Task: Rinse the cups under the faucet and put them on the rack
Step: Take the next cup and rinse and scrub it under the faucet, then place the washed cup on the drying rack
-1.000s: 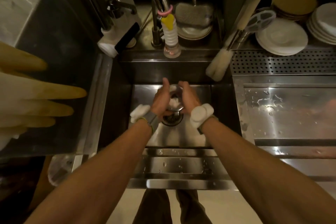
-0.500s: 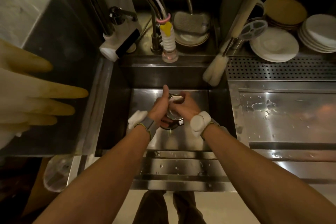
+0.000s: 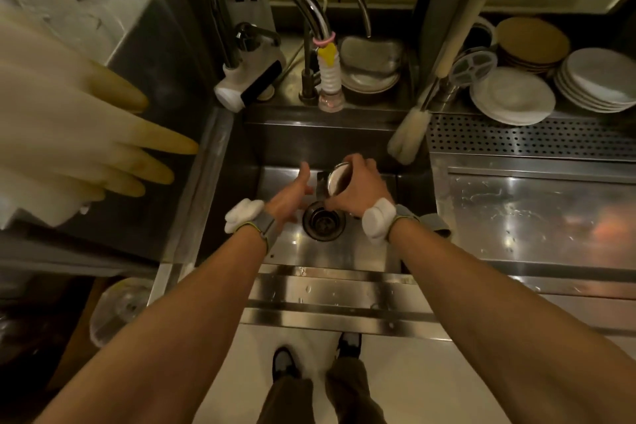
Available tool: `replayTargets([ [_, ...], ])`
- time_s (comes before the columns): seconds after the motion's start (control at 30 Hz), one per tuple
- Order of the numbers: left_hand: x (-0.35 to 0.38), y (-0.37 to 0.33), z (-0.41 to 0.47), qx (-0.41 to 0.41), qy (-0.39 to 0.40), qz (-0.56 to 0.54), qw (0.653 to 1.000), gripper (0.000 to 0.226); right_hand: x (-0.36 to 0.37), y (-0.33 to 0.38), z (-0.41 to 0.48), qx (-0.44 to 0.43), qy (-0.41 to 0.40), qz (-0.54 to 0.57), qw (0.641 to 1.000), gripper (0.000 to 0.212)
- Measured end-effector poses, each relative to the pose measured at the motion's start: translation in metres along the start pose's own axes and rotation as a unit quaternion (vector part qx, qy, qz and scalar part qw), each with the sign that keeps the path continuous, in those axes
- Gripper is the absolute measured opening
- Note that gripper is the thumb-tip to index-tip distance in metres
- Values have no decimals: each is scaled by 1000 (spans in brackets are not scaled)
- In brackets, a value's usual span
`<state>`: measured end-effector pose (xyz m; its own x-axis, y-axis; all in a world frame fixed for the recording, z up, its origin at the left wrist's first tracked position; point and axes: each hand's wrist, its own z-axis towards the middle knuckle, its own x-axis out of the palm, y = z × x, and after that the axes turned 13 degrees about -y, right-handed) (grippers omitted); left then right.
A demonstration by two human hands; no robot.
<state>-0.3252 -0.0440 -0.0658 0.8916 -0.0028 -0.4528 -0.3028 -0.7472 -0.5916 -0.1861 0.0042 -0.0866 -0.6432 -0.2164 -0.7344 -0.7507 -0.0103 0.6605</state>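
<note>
The sink (image 3: 344,251) and the counter (image 3: 537,217) are shiny wet steel, the cup (image 3: 339,179) looks like smooth metal, the plates (image 3: 512,100) are glossy ceramic, and the hanging gloves (image 3: 69,134) are matt rubber.

The sink (image 3: 344,255) sits at frame centre, its drain (image 3: 323,221) between the left hand (image 3: 292,193) and the right hand (image 3: 358,189), which holds a cup (image 3: 339,179) just above it. The faucet (image 3: 328,79) stands above the basin, a bottle brush (image 3: 409,134) to its right. Stacked plates (image 3: 512,100) fill the upper right above the perforated rack (image 3: 530,138); rubber gloves (image 3: 86,134) hang at left.
</note>
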Motion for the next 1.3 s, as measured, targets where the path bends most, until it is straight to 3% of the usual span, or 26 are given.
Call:
replayTargets([
  [0.1, -6, 7, -2, 61, -72, 135, 986, 59, 2, 2, -4, -10, 12, -37, 999, 92],
  [0.43, -24, 22, 2, 145, -102, 94, 980, 40, 8, 17, -22, 5, -1, -46, 999, 94],
  [0.6, -39, -7, -32, 275, -82, 93, 954, 74, -34, 60, -31, -51, -26, -64, 996, 102],
  [0.77, -66, -46, -67, 371, -58, 134, 917, 86, -86, 105, -55, -132, -43, -103, 985, 99],
  [0.93, -101, -86, -120, 498, -112, 149, 847, 112, -144, 156, -77, -192, -106, -88, 972, 100],
  [1.07, -130, -118, -166, 542, -156, 162, 810, 116, -184, 197, -92, -236, -133, -76, 960, 110],
  [1.3, -173, -141, -198, 578, -222, 141, 773, 102, -214, 236, -87, -309, -151, -56, 937, 98],
])
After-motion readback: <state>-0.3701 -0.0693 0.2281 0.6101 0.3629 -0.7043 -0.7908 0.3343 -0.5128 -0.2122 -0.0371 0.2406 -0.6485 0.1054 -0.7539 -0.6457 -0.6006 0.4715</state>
